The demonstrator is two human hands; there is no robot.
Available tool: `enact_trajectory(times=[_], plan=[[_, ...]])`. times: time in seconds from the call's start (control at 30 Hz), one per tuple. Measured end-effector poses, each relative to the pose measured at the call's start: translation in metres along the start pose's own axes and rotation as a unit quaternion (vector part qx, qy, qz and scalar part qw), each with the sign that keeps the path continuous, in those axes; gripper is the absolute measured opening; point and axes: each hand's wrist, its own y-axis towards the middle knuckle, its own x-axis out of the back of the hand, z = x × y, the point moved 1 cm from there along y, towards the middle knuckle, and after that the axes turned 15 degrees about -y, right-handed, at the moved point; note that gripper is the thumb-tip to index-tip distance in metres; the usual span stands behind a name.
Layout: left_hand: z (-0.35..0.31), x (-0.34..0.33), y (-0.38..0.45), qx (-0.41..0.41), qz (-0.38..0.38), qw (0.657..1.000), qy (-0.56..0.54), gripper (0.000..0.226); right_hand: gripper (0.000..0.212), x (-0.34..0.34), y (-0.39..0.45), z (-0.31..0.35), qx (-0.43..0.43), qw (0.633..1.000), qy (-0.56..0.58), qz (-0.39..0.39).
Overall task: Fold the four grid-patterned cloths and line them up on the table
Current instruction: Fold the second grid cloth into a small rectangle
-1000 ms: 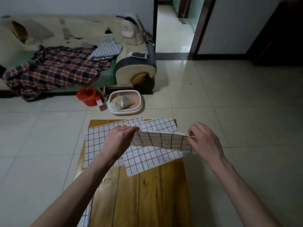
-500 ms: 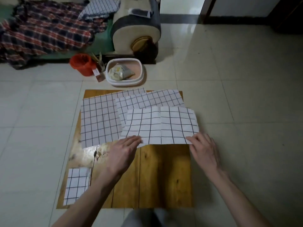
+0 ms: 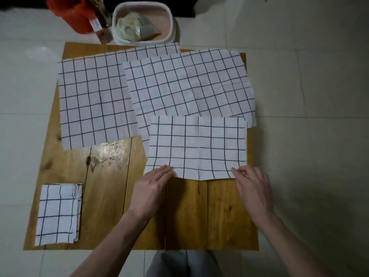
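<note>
Straight fingers (image 3: pixel 162 171) of a person's left hand (image 3: pixel 151 188) press flat on the near left corner of a half-folded grid cloth (image 3: pixel 196 146), while the right hand (image 3: pixel 253 188) rests its fingertips on the near right corner; whether those fingertips pinch the edge or only press it cannot be told. The half-folded grid cloth lies on the right side of the wooden bench (image 3: pixel 111 188), a vertical crease running down its middle, its near edge between the two hands. Its far edge overlaps a larger unfolded grid cloth (image 3: pixel 189 82) spread across the bench's far right part, which hangs slightly over the right edge. A second unfolded grid cloth (image 3: pixel 93 100) lies flat on the far left part, tucked partly under the first. A small folded grid cloth (image 3: pixel 58 214) sits at the bench's near left corner, well apart from both hands. On the tiled floor beyond the bench's far edge stand a white tub (image 3: pixel 169 19) holding crumpled packets and, left of it, an orange-red container (image 3: pixel 69 15).
</note>
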Motion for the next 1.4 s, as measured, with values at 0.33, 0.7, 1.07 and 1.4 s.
enact_trajectory(times=[0.33,0.7,1.07,1.4], plan=[[0.014,-0.021,-0.034,0.023,0.136,0.989,0.057,0.05,0.05,-0.02,-0.035,0.007,-0.043,0.996,0.007,0.081],[-0.012,-0.062,-0.014,0.025,0.125,0.988,0.087,0.069,0.064,-0.023,-0.031,0.109,0.06,0.993,0.092,0.049],[-0.002,-0.08,-0.022,0.066,0.137,0.978,0.14,0.074,0.083,-0.048,-0.031,0.12,0.122,0.983,0.026,0.137],[0.012,-0.066,-0.034,0.131,0.106,0.977,0.13,0.077,0.079,-0.053,-0.038,0.092,0.114,0.984,0.016,0.133]])
